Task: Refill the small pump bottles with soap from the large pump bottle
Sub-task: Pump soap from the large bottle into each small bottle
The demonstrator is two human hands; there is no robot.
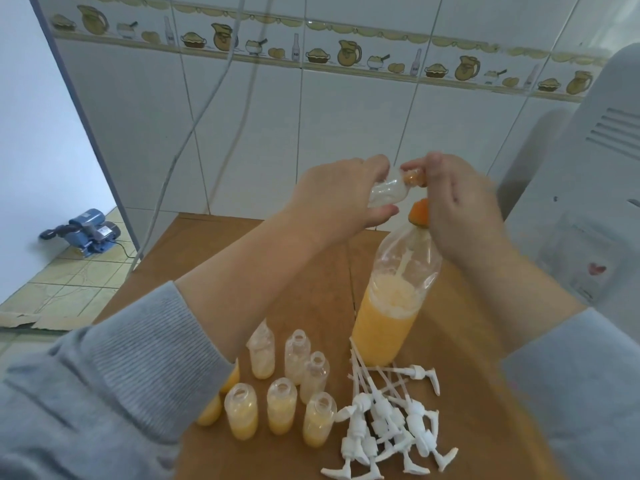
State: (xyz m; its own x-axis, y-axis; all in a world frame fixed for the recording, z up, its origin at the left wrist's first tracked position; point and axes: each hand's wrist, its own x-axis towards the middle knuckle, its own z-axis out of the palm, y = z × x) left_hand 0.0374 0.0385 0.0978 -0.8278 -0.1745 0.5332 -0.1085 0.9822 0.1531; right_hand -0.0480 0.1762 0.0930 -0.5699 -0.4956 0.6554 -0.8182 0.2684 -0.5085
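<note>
A large clear bottle (391,306), about half full of orange soap, stands on the wooden table (242,258); its orange pump head (419,213) is at the top. My left hand (339,195) grips a small clear bottle (388,192), tipped sideways with its mouth toward the pump's nozzle. My right hand (460,209) rests over the pump head, its fingertips at the small bottle's mouth. Several small open bottles (280,403) with some orange soap stand near the front. A pile of white pump tops (391,417) lies to their right.
A white appliance (588,202) stands close at the right of the table. A tiled wall rises behind, with cables (194,126) hanging down it. A blue machine (86,233) sits on the floor at the left. My grey sleeves cover the near table edge.
</note>
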